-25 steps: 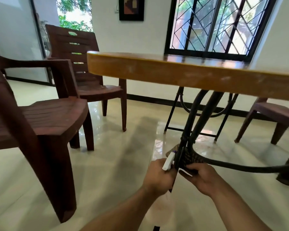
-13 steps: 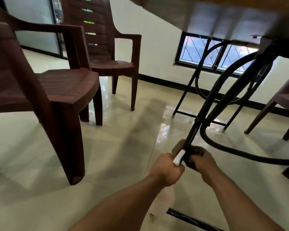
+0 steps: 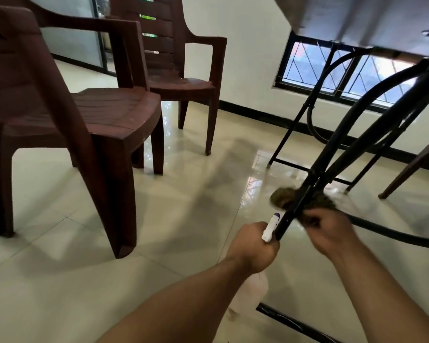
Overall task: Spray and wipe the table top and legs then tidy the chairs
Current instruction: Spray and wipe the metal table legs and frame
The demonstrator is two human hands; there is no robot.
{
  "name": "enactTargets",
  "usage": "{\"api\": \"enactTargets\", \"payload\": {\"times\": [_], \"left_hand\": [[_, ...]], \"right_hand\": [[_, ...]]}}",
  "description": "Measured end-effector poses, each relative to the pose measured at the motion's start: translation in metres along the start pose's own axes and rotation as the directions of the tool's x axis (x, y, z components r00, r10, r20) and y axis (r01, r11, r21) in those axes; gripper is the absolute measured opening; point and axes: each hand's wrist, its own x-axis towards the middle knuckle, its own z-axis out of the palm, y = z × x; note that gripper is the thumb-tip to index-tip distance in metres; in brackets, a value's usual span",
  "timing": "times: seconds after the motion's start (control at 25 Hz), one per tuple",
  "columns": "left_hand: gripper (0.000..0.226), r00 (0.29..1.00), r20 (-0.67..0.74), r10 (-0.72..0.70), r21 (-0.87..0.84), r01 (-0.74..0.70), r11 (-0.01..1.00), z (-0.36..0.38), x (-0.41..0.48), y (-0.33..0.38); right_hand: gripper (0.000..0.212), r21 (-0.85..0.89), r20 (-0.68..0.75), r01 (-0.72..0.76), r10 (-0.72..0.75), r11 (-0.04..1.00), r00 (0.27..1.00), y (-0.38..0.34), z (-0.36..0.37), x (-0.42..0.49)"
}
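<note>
Below left hand [image 3: 254,246], spray bottle [image 3: 270,227] body only faint blur; cloth [image 3: 280,197] blurred, partly behind table leg [image 3: 294,206]

I am looking into what is reading as a room in a home, likely a dining room; glossy cream floor tiles [image 3: 159,219] are spreading out beneath the fingers [image 3: 317,219]; left of the fingers a brown moulded plastic armchair [image 3: 89,112] is standing, with a second armchair [image 3: 174,70] beyond it; above the fingers a table underside [image 3: 357,16] is hanging, its black curved metal legs [image 3: 332,154] running down right beside them; beyond the fingers a pale wall with dark skirting [image 3: 245,110] is carrying a window [image 3: 344,70] with a lattice grille; far up-left a glass door [image 3: 67,45] is showing.
</note>
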Motion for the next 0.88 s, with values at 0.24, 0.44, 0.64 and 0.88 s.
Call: {"api": "enactTargets", "payload": {"times": [0.24,0.44,0.64,0.88], "left_hand": [[0.014,0.999,0.038,0.019,0.015,-0.02,1.0,0.001,0.0,-0.007],[0.014,0.99,0.132,-0.04,0.013,0.039,0.999,0.01,-0.001,-0.011],[0.013,0.958,0.228,-0.174,0.107,0.153,0.982,0.019,-0.03,-0.039],[0.013,0.896,0.278,-0.347,0.181,0.305,0.935,0.029,-0.066,-0.082]], "right_hand": [[0.062,-0.158,0.007,-0.093,0.096,0.983,0.995,0.005,0.007,-0.015],[0.055,0.043,-0.06,-0.061,0.064,0.997,0.996,0.001,0.0,-0.022],[0.054,-0.044,-0.156,-0.105,0.097,0.993,0.983,0.022,0.002,-0.031],[0.066,-0.403,-0.058,-0.317,0.322,0.858,0.945,0.09,0.01,-0.052]]}}
